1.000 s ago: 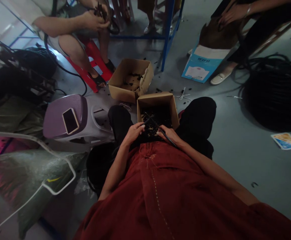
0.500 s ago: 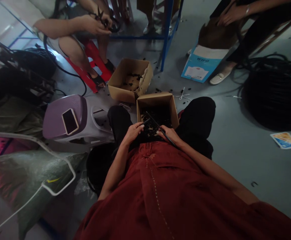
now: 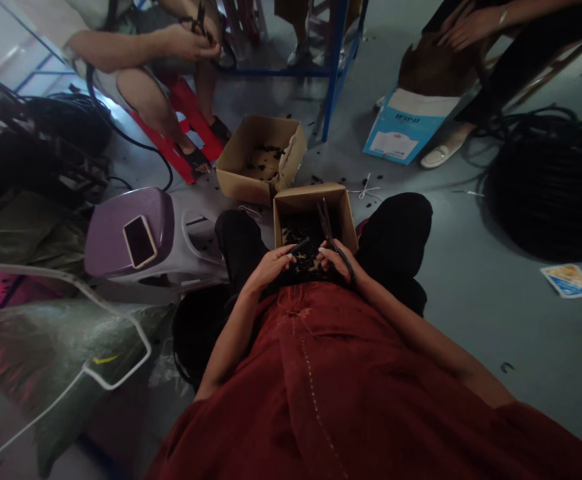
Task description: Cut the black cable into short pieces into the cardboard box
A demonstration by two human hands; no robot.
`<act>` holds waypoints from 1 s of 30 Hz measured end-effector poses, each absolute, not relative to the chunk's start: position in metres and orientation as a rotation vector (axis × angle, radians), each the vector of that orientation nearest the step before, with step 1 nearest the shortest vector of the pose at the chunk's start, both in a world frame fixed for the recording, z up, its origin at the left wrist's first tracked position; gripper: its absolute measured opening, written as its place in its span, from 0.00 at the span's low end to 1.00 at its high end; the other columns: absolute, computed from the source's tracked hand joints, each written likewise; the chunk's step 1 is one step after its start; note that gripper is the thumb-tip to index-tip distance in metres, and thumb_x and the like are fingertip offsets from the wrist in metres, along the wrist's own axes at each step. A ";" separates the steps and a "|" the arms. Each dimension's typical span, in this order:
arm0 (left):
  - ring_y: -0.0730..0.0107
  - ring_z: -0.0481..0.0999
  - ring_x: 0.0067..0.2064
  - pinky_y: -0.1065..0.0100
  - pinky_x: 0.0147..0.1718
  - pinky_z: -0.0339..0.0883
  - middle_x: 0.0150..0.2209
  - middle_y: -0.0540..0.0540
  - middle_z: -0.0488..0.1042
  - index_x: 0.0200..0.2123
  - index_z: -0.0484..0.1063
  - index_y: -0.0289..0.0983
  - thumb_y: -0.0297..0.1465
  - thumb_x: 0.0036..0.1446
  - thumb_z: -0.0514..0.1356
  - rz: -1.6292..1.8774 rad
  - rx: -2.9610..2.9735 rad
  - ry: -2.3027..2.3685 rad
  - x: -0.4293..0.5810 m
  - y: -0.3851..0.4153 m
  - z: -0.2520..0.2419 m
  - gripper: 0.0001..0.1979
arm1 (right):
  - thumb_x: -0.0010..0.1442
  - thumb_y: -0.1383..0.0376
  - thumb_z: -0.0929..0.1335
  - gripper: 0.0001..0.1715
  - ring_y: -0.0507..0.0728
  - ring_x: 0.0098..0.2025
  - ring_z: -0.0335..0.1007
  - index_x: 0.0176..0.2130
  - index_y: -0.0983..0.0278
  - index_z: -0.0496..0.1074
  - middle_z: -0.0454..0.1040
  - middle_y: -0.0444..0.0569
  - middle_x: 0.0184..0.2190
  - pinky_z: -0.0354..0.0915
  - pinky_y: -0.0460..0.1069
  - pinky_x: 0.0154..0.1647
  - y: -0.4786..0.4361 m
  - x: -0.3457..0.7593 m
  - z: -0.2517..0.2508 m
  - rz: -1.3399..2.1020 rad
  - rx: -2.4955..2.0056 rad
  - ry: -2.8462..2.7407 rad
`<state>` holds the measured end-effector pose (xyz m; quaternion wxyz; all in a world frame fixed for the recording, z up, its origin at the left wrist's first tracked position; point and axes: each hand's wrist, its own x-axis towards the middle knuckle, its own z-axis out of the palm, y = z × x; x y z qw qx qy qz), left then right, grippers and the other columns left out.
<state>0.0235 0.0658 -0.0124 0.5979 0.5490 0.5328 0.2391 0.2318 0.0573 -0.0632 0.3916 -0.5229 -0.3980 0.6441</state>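
Observation:
My left hand (image 3: 271,268) pinches a short black cable piece (image 3: 299,246) above an open cardboard box (image 3: 315,199) resting on my lap. My right hand (image 3: 337,260) grips black-handled scissors (image 3: 327,227), their long blades pointing up and away over the box. The hands are close together, a small gap between them. Many black cut pieces (image 3: 301,241) fill the box, and my hands hide its near part.
A second cardboard box (image 3: 259,160) with black bits stands on the floor ahead. A phone (image 3: 139,241) lies on a purple-and-white stool (image 3: 141,247) to my left. A large black cable coil (image 3: 545,193) lies right. Seated co-workers' hands (image 3: 185,43) work at the far left.
The scissors have turned from lying diagonally across the box to pointing up and away, and my right hand has drawn slightly closer to my left hand.

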 end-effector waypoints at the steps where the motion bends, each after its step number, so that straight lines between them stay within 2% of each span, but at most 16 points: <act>1: 0.80 0.62 0.26 0.75 0.26 0.57 0.33 0.47 0.72 0.56 0.64 0.33 0.30 0.53 0.53 0.552 1.266 1.214 0.026 0.065 -0.011 0.26 | 0.48 0.52 0.69 0.23 0.49 0.23 0.64 0.39 0.60 0.60 0.70 0.41 0.27 0.63 0.45 0.22 0.059 0.230 -0.062 1.662 -1.299 -0.967; 4: 0.79 0.63 0.25 0.74 0.27 0.59 0.33 0.45 0.73 0.60 0.57 0.32 0.27 0.51 0.53 0.549 1.239 1.147 0.034 0.062 -0.011 0.31 | 0.47 0.55 0.70 0.23 0.50 0.24 0.65 0.40 0.59 0.60 0.69 0.39 0.26 0.63 0.46 0.24 0.063 0.224 -0.057 1.692 -1.229 -0.880; 9: 0.77 0.65 0.26 0.71 0.29 0.62 0.38 0.42 0.74 0.61 0.55 0.31 0.27 0.50 0.53 0.486 1.261 1.115 0.036 0.060 -0.009 0.33 | 0.43 0.61 0.71 0.24 0.49 0.21 0.63 0.39 0.58 0.61 0.65 0.36 0.24 0.60 0.45 0.21 0.071 0.218 -0.053 1.658 -1.169 -0.796; 12: 0.77 0.66 0.28 0.71 0.31 0.62 0.42 0.40 0.74 0.60 0.58 0.31 0.30 0.52 0.54 0.441 1.320 1.135 0.028 0.059 -0.002 0.30 | 0.42 0.63 0.71 0.23 0.48 0.21 0.62 0.39 0.58 0.61 0.65 0.36 0.23 0.60 0.45 0.21 0.078 0.221 -0.054 1.607 -1.140 -0.753; 17: 0.77 0.66 0.29 0.72 0.30 0.60 0.39 0.45 0.74 0.54 0.67 0.33 0.38 0.54 0.55 0.361 1.409 1.155 0.007 0.059 0.009 0.25 | 0.40 0.64 0.72 0.24 0.48 0.21 0.61 0.37 0.58 0.59 0.62 0.35 0.22 0.60 0.44 0.20 0.098 0.239 -0.054 1.531 -1.125 -0.616; 24: 0.79 0.64 0.26 0.74 0.27 0.58 0.33 0.47 0.73 0.48 0.71 0.32 0.38 0.54 0.55 0.307 1.414 1.186 -0.001 0.056 0.021 0.21 | 0.40 0.66 0.72 0.24 0.47 0.21 0.62 0.36 0.58 0.60 0.63 0.35 0.22 0.60 0.44 0.19 0.112 0.257 -0.049 1.473 -1.122 -0.591; 30: 0.79 0.64 0.26 0.74 0.26 0.60 0.33 0.47 0.73 0.51 0.68 0.33 0.38 0.55 0.55 0.343 1.463 1.172 0.015 0.061 0.021 0.23 | 0.40 0.63 0.72 0.25 0.48 0.21 0.62 0.37 0.58 0.60 0.63 0.35 0.22 0.61 0.44 0.20 0.105 0.244 -0.057 1.485 -1.147 -0.652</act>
